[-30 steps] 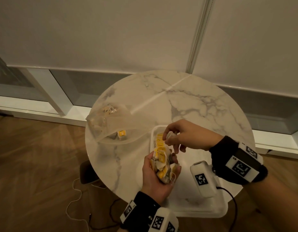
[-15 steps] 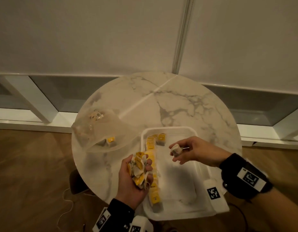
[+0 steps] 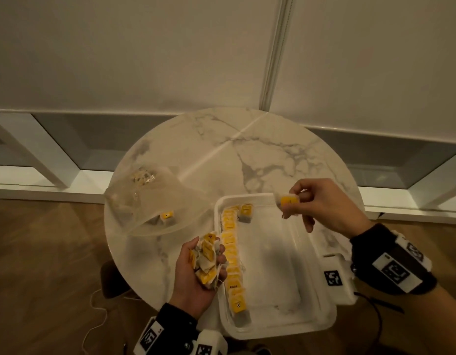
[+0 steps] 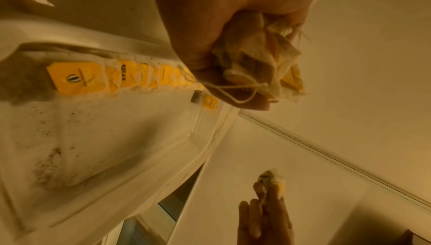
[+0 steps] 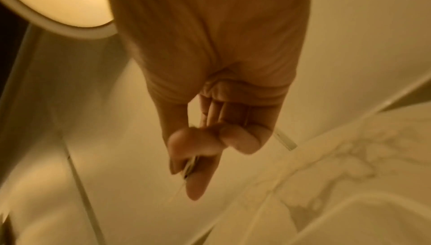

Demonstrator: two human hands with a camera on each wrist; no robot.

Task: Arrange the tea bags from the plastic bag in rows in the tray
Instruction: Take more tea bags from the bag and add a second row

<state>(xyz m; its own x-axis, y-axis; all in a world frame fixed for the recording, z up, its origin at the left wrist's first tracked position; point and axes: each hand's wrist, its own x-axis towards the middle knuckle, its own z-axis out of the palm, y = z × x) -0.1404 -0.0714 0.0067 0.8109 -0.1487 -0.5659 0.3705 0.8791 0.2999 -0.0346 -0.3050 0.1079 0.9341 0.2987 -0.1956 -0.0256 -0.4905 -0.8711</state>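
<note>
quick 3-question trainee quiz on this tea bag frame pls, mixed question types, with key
1. True or false: the left hand holds a bunch of tea bags.
2. Multiple choice: the finished row of tea bags lies along which side of the white tray, as the head view shows it? A) left wall B) right wall C) middle
3. Short answer: what does the right hand pinch, and is it resting in the tray?

Key
1. True.
2. A.
3. A single tea bag, held in the air near the tray's far edge, not set down. The plastic bag on the marble table has at least one more inside.
</note>
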